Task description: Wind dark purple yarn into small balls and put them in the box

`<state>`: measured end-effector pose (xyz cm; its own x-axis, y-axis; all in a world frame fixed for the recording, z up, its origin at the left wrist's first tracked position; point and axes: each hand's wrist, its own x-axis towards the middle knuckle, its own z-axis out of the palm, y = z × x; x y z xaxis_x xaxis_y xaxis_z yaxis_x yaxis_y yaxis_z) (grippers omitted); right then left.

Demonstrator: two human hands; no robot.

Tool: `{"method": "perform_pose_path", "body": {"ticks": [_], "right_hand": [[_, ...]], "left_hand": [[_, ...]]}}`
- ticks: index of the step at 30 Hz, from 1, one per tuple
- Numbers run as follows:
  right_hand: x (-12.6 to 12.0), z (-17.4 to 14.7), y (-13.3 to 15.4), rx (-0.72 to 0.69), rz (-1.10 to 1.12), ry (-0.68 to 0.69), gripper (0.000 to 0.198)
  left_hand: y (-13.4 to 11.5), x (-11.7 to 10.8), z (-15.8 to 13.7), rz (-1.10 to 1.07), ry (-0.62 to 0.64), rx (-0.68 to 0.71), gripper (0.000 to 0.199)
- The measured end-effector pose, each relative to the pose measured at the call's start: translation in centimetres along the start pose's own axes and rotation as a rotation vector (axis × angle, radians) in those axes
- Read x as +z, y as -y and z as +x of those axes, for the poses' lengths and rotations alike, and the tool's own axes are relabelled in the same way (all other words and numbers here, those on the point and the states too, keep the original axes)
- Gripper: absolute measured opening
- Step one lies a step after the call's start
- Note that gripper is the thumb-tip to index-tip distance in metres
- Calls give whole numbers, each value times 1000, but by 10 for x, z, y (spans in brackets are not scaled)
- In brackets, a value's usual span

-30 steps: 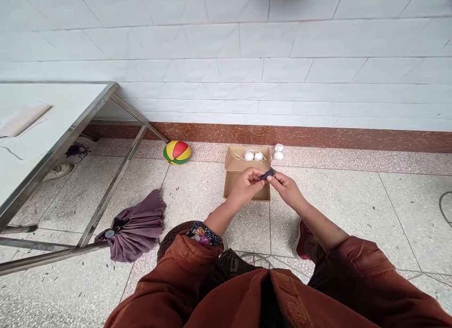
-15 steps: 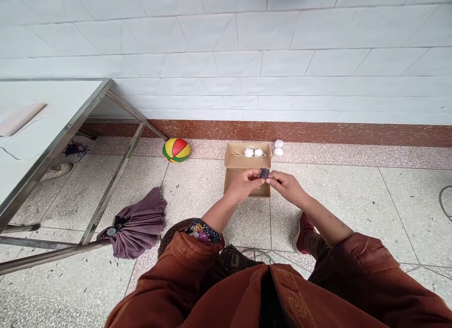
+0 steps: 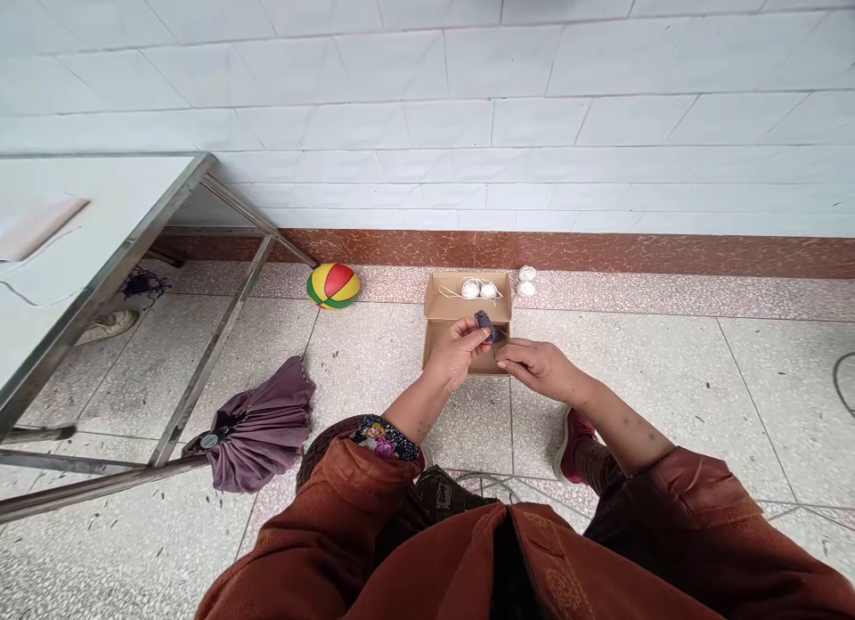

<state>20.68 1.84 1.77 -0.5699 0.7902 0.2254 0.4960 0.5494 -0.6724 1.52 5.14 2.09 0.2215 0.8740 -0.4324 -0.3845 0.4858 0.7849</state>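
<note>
A small dark grey-blue piece of knitted or crocheted yarn work (image 3: 484,322) is pinched between the thumb and fingers of my left hand (image 3: 457,351). To its right, my right hand (image 3: 538,367) is closed, thumb against forefinger, on a thin dark strand (image 3: 495,349) that runs down from the piece. Whether a hook is also in these fingers I cannot tell. Both hands hover over an open cardboard box (image 3: 434,344). Two white yarn balls (image 3: 471,289) with loose ends lie in its rear part.
Two more white balls (image 3: 526,281) sit on the floor right of the box. A coloured ball (image 3: 333,286) rests by the wall. On the left are a metal-framed table (image 3: 166,179) and a folded purple umbrella (image 3: 264,428). A shoe (image 3: 107,326) shows beneath the table.
The hands have drawn apart: the right has moved slightly down and off the yarn piece, with a strand between. The left has tilted the piece, so more of it shows.
</note>
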Motion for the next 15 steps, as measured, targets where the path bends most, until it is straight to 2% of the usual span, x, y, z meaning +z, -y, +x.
{"method": "perform_pose_path", "body": {"ticks": [5,8,11,15], "right_hand": [[-5,2,-1,-38,4,-112,19],[-9,3,-4,-34,4,-190,18],[-13,3,-8,30,-12,-290,16],[-11,4,-13,131,28,-387,16]], "left_hand": [[6,5,-3,284,100,120,29],[7,8,-9,425,191,116,22],[7,9,-15,451,279,37,21],[8,8,-19,357,354,-31,26]]}}
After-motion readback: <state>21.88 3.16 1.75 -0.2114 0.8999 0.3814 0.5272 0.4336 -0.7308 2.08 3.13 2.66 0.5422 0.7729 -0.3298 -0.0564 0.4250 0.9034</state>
